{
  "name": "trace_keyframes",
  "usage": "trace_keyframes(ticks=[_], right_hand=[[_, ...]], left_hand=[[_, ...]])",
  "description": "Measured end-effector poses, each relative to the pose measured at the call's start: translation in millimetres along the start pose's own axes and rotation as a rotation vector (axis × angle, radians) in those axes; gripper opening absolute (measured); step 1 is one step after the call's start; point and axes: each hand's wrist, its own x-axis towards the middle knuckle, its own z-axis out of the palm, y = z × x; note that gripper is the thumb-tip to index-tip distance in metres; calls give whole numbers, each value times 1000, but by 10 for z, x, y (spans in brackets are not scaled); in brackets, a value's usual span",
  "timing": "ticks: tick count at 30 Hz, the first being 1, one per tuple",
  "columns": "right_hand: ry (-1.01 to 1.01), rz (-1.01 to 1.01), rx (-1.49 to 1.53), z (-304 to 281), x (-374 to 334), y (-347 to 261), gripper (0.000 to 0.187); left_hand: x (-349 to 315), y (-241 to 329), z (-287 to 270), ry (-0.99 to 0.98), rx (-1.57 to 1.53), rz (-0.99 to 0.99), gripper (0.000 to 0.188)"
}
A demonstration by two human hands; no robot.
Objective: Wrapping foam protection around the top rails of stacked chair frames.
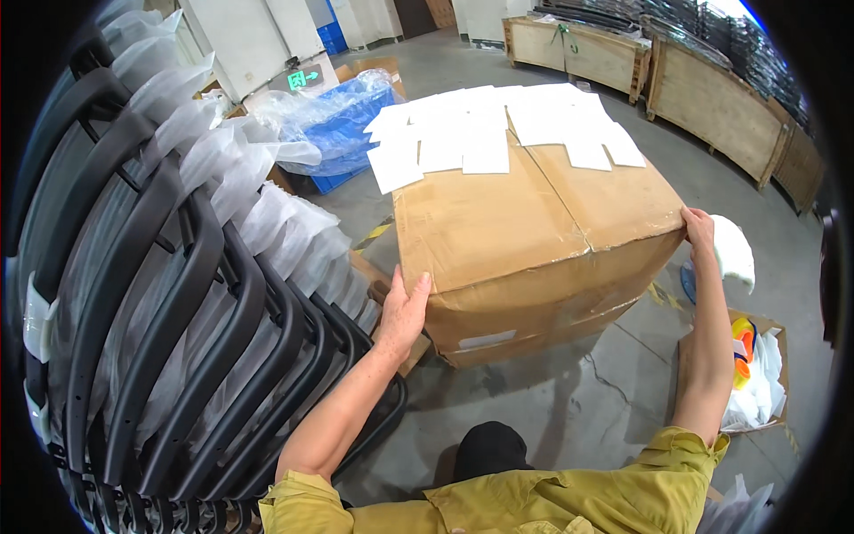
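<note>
The person wears a mustard-yellow shirt of woven cloth, its sleeves turned up in bunched folds above the elbows, so both forearms are bare. The left hand (405,313) and right hand (698,224) carry no gloves, rings or watch. A dark, rounded shape shows just beyond the shirt front, unclear what it is.

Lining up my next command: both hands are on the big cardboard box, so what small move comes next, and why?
Probably tighten both grips and ease the cardboard box a touch toward the body. The left hand sits flat on the near left corner, the right hand on the right corner, neither under it. Loose white sheets lie on top, so keep it level.
</note>
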Motion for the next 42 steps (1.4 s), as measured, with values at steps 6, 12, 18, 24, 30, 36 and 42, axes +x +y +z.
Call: trace_keyframes(ticks=[6, 12, 18, 24, 30, 36, 42], right_hand=[[66, 23, -55, -523, -384, 130, 31], [173, 10, -110, -1171, -891, 331, 30], [208, 109, -28, -1596, -1474, 305, 32], [296, 132, -71, -1891, -1989, 273, 33], [343, 198, -58, -1931, -2527, 115, 34], [336, -536, -987, -1497, -2567, -985, 34], [-471, -1541, -961, 1379, -3008, -2739, 52]], left_hand=[[-408, 55, 25, -63, -26, -7, 51], [-952, 114, 16, -170, -13, 10, 64], [-1341, 145, -125, -257, 1, -54, 69], [-1399, 221, -371, -335, -50, -78, 69], [-1436, 220, -677, -347, -50, -123, 68], [-1233, 381, -877, -436, 47, -121, 69], [-1659, 771, -1476, -266, 383, 329, 61]])
